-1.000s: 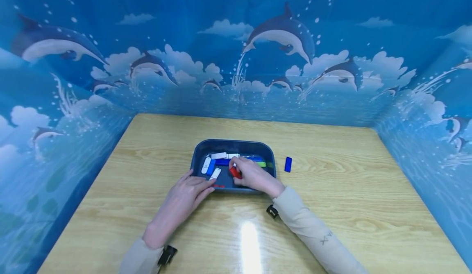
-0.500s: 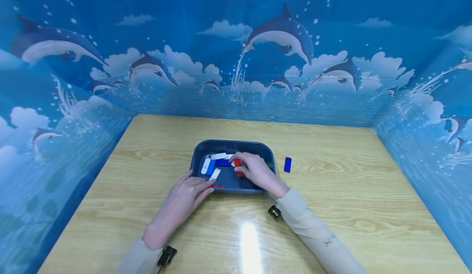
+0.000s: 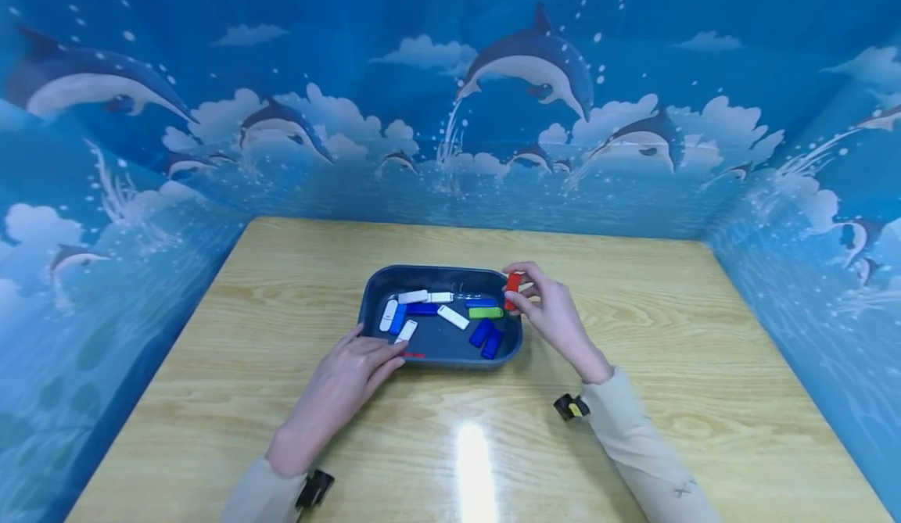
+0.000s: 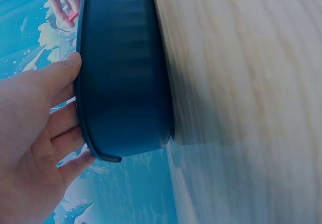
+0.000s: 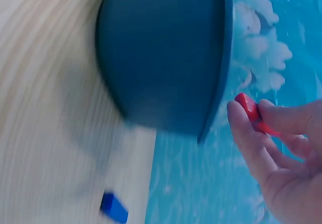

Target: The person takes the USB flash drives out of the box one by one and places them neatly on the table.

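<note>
Red stick [image 3: 513, 291] — pinched in my R hand [image 3: 554, 309]
Btwn thumb & fingertips, tray [image 3: 446, 345] near them — L hand [image 3: 357, 365] touching tray, fingers straight-ish.

- One left hand [image 3: 352, 368] and one right hand [image 3: 554, 316] are counted.
- One tray [image 3: 443, 345] is seen.
- Five white sticks [image 3: 453, 317] are counted.
- Six blue sticks [image 3: 482, 333] are counted: five in the tray, one on the table [image 3: 669, 312].
- One green stick [image 3: 486, 313] is counted.
- One red stick [image 3: 512, 291] is counted; one red patch [image 3: 411, 355] in the tray is left unidentified.
</note>
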Motion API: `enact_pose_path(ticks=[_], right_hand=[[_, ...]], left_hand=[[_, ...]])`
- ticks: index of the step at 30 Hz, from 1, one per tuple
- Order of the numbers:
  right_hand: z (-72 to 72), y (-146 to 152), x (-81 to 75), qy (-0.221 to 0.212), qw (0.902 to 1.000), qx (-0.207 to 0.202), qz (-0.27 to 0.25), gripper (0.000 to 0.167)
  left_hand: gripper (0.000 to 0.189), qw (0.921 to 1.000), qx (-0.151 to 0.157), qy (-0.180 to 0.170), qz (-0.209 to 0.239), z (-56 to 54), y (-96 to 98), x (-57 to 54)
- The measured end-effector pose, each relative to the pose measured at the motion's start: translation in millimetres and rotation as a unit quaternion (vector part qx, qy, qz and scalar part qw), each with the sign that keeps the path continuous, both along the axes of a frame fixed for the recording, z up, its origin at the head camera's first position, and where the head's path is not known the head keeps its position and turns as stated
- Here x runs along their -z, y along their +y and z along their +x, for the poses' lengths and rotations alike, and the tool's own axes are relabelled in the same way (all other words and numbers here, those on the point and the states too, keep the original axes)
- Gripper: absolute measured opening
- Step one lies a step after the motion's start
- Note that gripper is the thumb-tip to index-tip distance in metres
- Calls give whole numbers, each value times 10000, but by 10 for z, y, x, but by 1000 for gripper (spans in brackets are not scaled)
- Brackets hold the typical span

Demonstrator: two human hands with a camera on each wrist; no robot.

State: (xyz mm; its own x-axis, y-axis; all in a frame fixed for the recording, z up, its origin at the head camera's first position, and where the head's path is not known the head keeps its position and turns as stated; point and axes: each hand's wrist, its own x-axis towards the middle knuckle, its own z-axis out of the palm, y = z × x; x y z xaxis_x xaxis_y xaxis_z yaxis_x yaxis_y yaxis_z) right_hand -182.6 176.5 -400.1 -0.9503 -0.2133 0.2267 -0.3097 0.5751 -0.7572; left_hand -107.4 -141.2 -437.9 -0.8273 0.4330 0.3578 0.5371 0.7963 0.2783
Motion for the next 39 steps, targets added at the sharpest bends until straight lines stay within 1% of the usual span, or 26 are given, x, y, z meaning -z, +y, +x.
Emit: enact_pose_path(ticks=[4, 6, 7, 9, 12, 14, 16, 20, 27, 31, 34, 36, 39], right_hand=[[-20, 264, 23, 196, 9979, 510, 359, 40], [-31, 389, 54, 174, 9948, 765, 646, 40], [-37, 445, 74, 94, 9930, 867, 796, 40], [-49, 537, 118, -265, 9899, 994, 979, 42], [-65, 629, 195, -950, 9834, 1082, 1105, 45], [-79, 670, 252, -1372, 9789, 1107, 1038, 47], [-96, 702, 312, -1602, 9754, 1124, 1013, 47], [-138, 746, 403, -1804, 9727, 1094, 967, 43], [-196, 772, 438, -1937, 9707, 988, 1022, 41], [-214, 768, 437, -1935, 9701, 972, 1093, 41], [-213, 769, 430, -1902, 9715, 921, 1072, 41], [-205, 775, 411, -1817, 9728, 968, 1065, 40], [-187, 780, 361, -1472, 9757, 1088, 1206, 36]], left_hand=[[31, 10000, 4, -40, -38, 3, -1, -2], [31, 10000, 7, -39, -32, 6, -3, -3], [31, 10000, 3, -38, -33, 7, -4, -3], [31, 10000, -3, -49, -20, 11, -6, -5], [30, 9999, -52, -128, 1, 19, -7, -13], [30, 9998, -78, -181, -8, 20, -6, -17], [30, 9998, -85, -199, -28, 21, -5, -18], [30, 9999, -44, -156, -53, 19, -4, -12], [29, 9995, -93, -283, -47, 22, -10, -23], [30, 9998, -46, -188, -23, 16, -14, -21], [29, 10000, -9, -87, -16, 8, -18, -14], [29, 10000, -2, -73, -18, 6, -18, -15], [29, 10000, -13, -94, -30, 2, -19, -15]])
